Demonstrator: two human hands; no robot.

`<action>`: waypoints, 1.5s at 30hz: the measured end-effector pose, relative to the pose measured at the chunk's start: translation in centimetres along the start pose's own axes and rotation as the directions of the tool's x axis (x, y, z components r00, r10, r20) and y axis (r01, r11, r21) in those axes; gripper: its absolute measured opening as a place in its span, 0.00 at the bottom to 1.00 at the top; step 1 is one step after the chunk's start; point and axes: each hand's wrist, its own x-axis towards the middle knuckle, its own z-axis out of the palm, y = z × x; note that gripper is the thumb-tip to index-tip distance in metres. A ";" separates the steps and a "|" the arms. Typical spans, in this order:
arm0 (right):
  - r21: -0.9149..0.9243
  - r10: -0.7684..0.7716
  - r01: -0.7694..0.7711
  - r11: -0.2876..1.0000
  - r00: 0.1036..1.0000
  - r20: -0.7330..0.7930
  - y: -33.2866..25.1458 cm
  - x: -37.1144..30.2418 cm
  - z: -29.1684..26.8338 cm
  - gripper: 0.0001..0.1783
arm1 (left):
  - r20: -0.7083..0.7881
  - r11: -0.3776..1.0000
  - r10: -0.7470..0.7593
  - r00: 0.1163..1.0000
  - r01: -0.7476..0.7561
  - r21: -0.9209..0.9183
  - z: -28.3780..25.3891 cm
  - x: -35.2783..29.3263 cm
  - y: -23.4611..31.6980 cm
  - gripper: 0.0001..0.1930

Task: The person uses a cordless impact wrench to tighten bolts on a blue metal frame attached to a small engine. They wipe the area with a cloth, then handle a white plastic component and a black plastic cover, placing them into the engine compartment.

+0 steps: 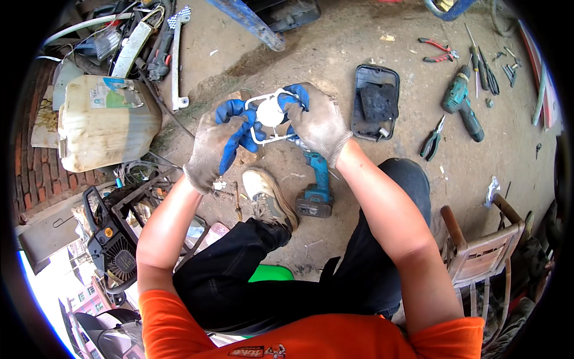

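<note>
Head view: The white frame (274,140) is in the middle of the scene, held between both gloved hands and apparently clear of the floor. A round white disc (270,112) sits inside its outline; how it is fixed cannot be determined.

Left hand (221,134): fingers and thumb pinch the frame's left side. Right hand (317,119): fingers curl around the right side at the far corner; the fingertips are partly hidden. Gripping opposite sides probably keeps the frame steady and its middle open to inspection.

The blue drill (318,173) rests on the floor just nearer than the right hand, likely left there for quick reach. To the right, the black tray (376,73) holds a dark pad (379,102). Farther right lie red pliers (441,54), a green drill (458,91) and dark pliers (430,143), spread apart, presumably so that each can be picked up singly.

Pose: both forearms enter from the near side and converge, elbows spread wide. The right hand shows its grey back; the left is turned so that its blue-coated palm side faces right.
</note>
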 end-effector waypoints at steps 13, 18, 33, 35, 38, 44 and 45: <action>0.062 0.120 -0.124 0.990 0.991 0.056 0.4 0.9 -0.3 0.15 | -0.071 0.973 0.018 0.997 -0.001 0.229 1.0 -0.2 1.3 0.10; 0.698 0.060 -0.115 0.706 0.993 0.103 2.1 0.5 -2.5 0.23 | -0.168 0.991 0.121 0.978 -0.110 0.075 0.5 0.7 1.0 0.10; 0.618 0.132 -0.120 0.777 0.991 0.026 2.3 -0.9 0.4 0.18 | -0.169 0.916 0.081 0.982 -0.140 -0.377 2.8 2.2 -2.4 0.09; 0.381 0.099 -0.101 0.919 0.995 0.024 2.1 -1.1 1.0 0.18 | -0.175 0.888 0.071 0.982 -0.142 -0.437 3.3 2.3 -3.3 0.09; 0.045 0.092 -0.092 0.995 0.996 0.004 2.2 -0.7 1.0 0.20 | -0.154 0.919 0.059 0.986 -0.114 -0.377 4.3 1.8 -2.2 0.08; 0.012 0.114 -0.113 0.994 0.993 -0.041 1.2 -0.5 0.0 0.20 | -0.191 0.987 0.133 0.973 -0.148 -0.065 3.4 2.0 -0.8 0.08; 0.046 0.129 -0.127 0.991 0.991 -0.045 1.5 -0.3 0.0 0.20 | -0.194 0.988 0.137 0.971 -0.149 -0.047 3.4 2.0 -0.6 0.08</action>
